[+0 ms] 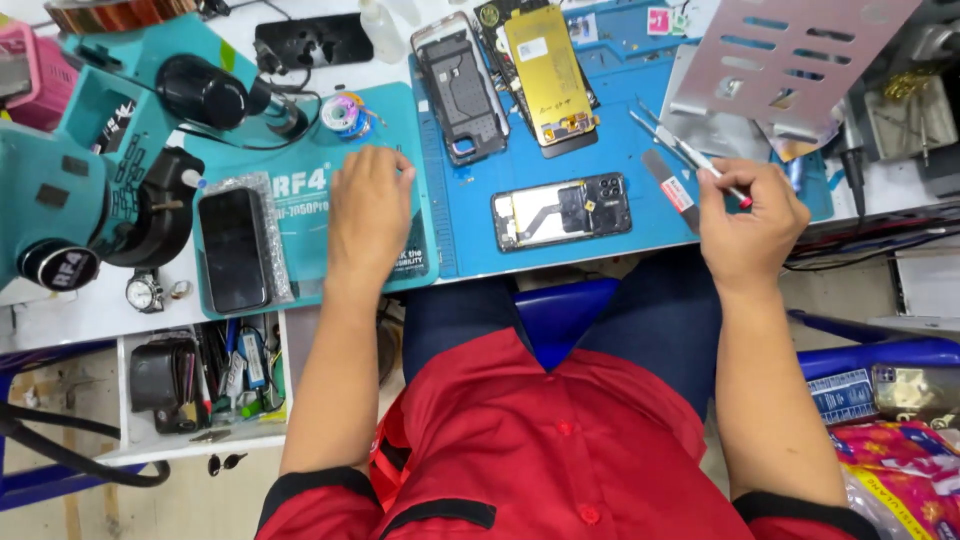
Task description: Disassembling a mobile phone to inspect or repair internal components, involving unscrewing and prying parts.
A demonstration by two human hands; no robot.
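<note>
Slim metal tweezers (690, 152), pink-tipped, tilted over the blue mat, opened phone (561, 211) lying flat nearby

Right hand (745, 225) grips tweezers (672, 145); left hand (368, 210) flat on teal mat (400, 110)

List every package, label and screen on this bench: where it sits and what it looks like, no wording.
Dark phone screen: on the teal mat, left of the left hand; black rectangle on a clear bubble pouch.
Display panel: top of the blue mat, face down, gold back with a small white label.
Printed bag: bottom right; pink and yellow.
Tweezers: in the right hand.
</note>
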